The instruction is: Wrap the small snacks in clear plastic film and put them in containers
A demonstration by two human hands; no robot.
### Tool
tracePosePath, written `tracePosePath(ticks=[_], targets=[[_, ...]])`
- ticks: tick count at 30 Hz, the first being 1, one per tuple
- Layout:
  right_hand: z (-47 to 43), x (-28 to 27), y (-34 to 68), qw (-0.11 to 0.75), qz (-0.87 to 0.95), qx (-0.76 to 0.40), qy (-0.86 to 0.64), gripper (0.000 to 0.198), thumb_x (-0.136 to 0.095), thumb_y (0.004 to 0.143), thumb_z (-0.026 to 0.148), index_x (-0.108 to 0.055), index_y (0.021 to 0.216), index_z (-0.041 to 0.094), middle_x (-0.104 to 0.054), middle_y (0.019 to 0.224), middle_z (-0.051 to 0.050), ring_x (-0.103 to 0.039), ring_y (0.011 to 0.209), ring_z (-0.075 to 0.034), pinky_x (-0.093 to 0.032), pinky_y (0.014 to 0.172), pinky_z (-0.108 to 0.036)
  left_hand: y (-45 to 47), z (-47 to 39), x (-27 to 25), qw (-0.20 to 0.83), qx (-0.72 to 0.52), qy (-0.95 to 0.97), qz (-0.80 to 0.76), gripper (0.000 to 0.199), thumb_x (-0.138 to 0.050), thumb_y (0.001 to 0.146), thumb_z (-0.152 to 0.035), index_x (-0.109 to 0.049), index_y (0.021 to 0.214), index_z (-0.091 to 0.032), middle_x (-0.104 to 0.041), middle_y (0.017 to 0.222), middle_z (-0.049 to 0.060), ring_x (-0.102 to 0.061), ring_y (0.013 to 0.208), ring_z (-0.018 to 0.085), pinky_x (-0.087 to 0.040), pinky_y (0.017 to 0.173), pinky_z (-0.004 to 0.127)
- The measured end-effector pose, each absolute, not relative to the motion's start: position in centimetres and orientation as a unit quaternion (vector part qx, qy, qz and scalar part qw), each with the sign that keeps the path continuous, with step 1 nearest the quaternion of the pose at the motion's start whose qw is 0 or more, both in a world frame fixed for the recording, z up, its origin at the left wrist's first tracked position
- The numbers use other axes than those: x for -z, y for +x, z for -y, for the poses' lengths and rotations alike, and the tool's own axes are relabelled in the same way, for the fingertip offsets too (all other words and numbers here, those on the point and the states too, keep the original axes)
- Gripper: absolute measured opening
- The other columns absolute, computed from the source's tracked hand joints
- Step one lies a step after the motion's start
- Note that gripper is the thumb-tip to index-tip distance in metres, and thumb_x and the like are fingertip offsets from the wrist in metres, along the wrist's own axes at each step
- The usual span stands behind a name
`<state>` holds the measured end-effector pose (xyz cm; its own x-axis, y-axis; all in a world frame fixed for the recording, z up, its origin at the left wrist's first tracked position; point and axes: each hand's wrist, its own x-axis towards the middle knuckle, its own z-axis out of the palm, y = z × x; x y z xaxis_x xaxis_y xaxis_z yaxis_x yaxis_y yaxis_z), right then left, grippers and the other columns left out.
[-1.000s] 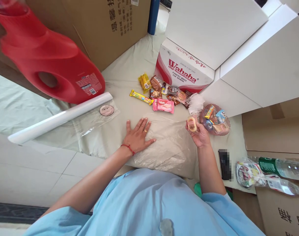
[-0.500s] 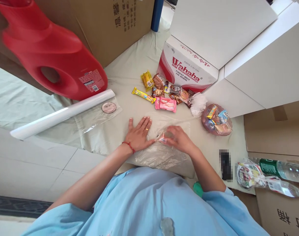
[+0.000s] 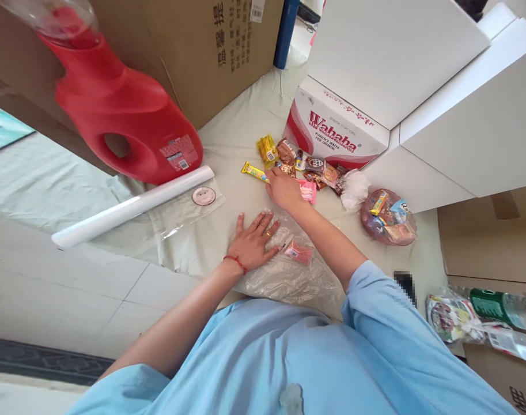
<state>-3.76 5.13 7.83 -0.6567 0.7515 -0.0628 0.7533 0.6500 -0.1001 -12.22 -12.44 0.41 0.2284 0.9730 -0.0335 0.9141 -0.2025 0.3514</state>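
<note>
Two hands are set over a pale cloth (image 3: 228,150), one laid flat, one lowered at wrapped snacks.
At the left, a red jug (image 3: 146,115) and a white roll (image 3: 133,206) are seen. Next, a slim yellow packet (image 3: 252,170) is partly covered at its right end by the right hand (image 3: 284,190); whether those fingers are closed on it cannot be told. It is judged light, fairly stiff, slick-wrapped and easily snapped, best pinched gently across its middle. The left hand (image 3: 254,242) is spread, fingers apart, on a clear plastic bag (image 3: 318,279). Near its thumb, a small pink packet (image 3: 299,252) is rested on the bag; it is likely light and crushable, best held by its edges. Farther right, a pink wafer packet (image 3: 309,191) is half hidden, and a round bowl (image 3: 366,222) is placed well apart.
</note>
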Motion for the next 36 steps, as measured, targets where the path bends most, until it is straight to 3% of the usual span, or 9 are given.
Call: tracePosePath(ticks=[5, 9, 12, 15, 18, 20, 24, 30, 36], targets=[[-6.4, -6.9, -6.9, 0.070, -0.885, 0.038, 0.458, 0.036, -0.039, 0.102, 0.014, -0.061, 0.130, 0.008, -0.065, 0.132, -0.023, -0.064, 0.114, -0.031, -0.051, 0.095, -0.041, -12.4, 12.5, -0.7, 0.150, -0.098, 0.770, -0.612, 0.072, -0.034, 0.102, -0.065, -0.038, 0.162, -0.027, -0.025, 0.174, 0.011, -0.025, 0.161, 0.034, 0.008, 0.125, 0.072], [-5.2, -8.4, -3.6, -0.074, -0.892, 0.058, 0.442, 0.031, -0.051, 0.095, 0.021, -0.063, 0.121, 0.010, -0.067, 0.124, -0.022, -0.054, 0.121, -0.037, -0.044, 0.104, -0.050, -12.4, 12.6, -0.7, 0.152, -0.109, 0.770, -0.610, 0.071, -0.037, 0.102, -0.064, -0.037, 0.163, -0.028, -0.026, 0.174, 0.010, -0.025, 0.161, 0.035, 0.004, 0.126, 0.072], [-3.0, -10.0, 2.2, -0.174, -0.831, 0.184, 0.495, 0.031, -0.052, 0.090, 0.022, -0.060, 0.119, 0.014, -0.069, 0.104, -0.012, -0.059, 0.095, -0.028, -0.049, 0.090, -0.042, -12.4, 12.5, -0.6, 0.155, -0.118, 0.769, -0.608, 0.071, -0.038, 0.101, -0.064, -0.035, 0.164, -0.030, -0.027, 0.174, 0.009, -0.025, 0.161, 0.035, 0.005, 0.126, 0.071], [0.5, -10.9, 8.2, -0.220, -0.769, 0.318, 0.508, 0.024, -0.061, 0.088, 0.031, -0.060, 0.109, 0.020, -0.062, 0.087, -0.002, -0.054, 0.075, -0.019, -0.046, 0.075, -0.033, -12.5, 12.5, -0.6, 0.156, -0.117, 0.770, -0.607, 0.070, -0.039, 0.101, -0.062, -0.038, 0.163, -0.029, -0.027, 0.174, 0.010, -0.025, 0.161, 0.034, 0.006, 0.126, 0.070], [4.3, -10.2, 11.8, -0.162, -0.705, 0.516, 0.459, 0.032, -0.070, 0.086, 0.043, -0.063, 0.107, 0.021, -0.062, 0.084, 0.001, -0.054, 0.071, -0.015, -0.046, 0.069, -0.029, -12.5, 12.5, -0.8, 0.153, -0.107, 0.772, -0.607, 0.069, -0.039, 0.101, -0.061, -0.039, 0.162, -0.028, -0.026, 0.174, 0.010, -0.024, 0.161, 0.033, 0.006, 0.127, 0.069], [6.1, -9.0, 12.7, -0.116, -0.676, 0.592, 0.423, 0.036, -0.071, 0.085, 0.046, -0.067, 0.110, 0.020, -0.068, 0.093, -0.001, -0.061, 0.079, -0.017, -0.050, 0.075, -0.030, -12.4, 12.4, -0.9, 0.152, -0.102, 0.772, -0.608, 0.069, -0.039, 0.101, -0.061, -0.039, 0.162, -0.028, -0.026, 0.174, 0.011, -0.024, 0.161, 0.033, 0.005, 0.127, 0.069], [7.2, -6.4, 12.7, -0.152, -0.672, 0.547, 0.476, 0.039, -0.070, 0.085, 0.046, -0.068, 0.113, 0.019, -0.073, 0.107, -0.005, -0.066, 0.093, -0.020, -0.052, 0.088, -0.035, -12.3, 12.4, -1.0, 0.144, -0.100, 0.771, -0.612, 0.069, -0.038, 0.102, -0.060, -0.040, 0.162, -0.027, -0.027, 0.174, 0.011, -0.025, 0.161, 0.032, 0.004, 0.127, 0.069], [9.6, -6.0, 12.6, -0.298, -0.675, 0.382, 0.557, 0.031, -0.063, 0.093, 0.044, -0.066, 0.116, 0.023, -0.073, 0.103, -0.003, -0.066, 0.087, -0.020, -0.053, 0.080, -0.032, -12.2, 12.4, -0.8, 0.132, -0.104, 0.772, -0.614, 0.061, -0.030, 0.106, -0.053, -0.043, 0.160, -0.028, -0.030, 0.173, 0.009, -0.026, 0.161, 0.030, 0.002, 0.127, 0.069], [11.9, -4.6, 11.8, -0.214, -0.786, 0.328, 0.478, 0.035, -0.060, 0.097, 0.044, -0.066, 0.125, 0.023, -0.074, 0.118, -0.008, -0.068, 0.106, -0.026, -0.053, 0.094, -0.039, -12.2, 12.6, -0.5, 0.128, -0.120, 0.773, -0.610, 0.060, -0.027, 0.107, -0.050, -0.042, 0.161, -0.027, -0.030, 0.173, 0.011, -0.025, 0.161, 0.030, -0.001, 0.127, 0.070]])
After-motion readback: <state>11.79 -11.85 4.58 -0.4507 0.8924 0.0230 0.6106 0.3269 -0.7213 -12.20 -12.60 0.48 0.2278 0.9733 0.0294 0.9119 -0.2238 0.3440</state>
